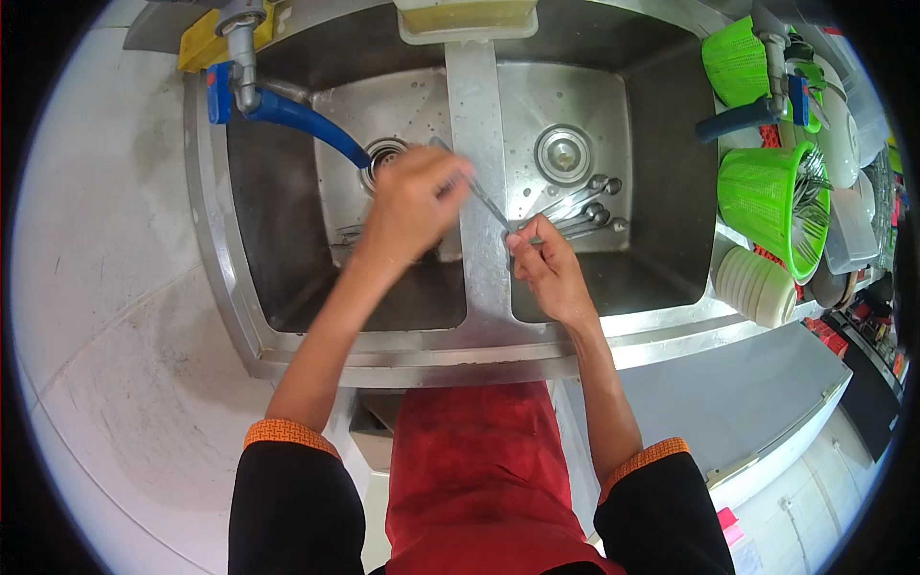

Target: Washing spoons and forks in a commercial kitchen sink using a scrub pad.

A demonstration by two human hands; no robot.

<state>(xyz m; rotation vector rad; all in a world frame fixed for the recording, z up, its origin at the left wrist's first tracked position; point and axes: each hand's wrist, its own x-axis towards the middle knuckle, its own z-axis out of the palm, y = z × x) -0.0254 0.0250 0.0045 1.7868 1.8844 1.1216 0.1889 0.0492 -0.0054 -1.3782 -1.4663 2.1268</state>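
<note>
My right hand (550, 266) pinches one end of a slim metal utensil (490, 205), probably a spoon or fork, over the divider between two sink basins. Blurred by motion, my left hand (420, 201) closes around the utensil further along its length. A bit of the utensil shows past those fingers; its exact shape is unclear. Several metal spoons (600, 212) lie on the floor of the right basin (517, 93), partly behind my right hand. More thin metal utensils (346, 234) rest in the left basin (345, 108), largely hidden by my left arm.
A blue hose (309, 126) hangs from the left tap (244, 57) into the left basin. Another tap with a blue hose (737, 121) is at right. Beside it stand a green basket (755, 190) of forks and stacked pale bowls (751, 284). A pale tub (467, 21) sits behind the divider.
</note>
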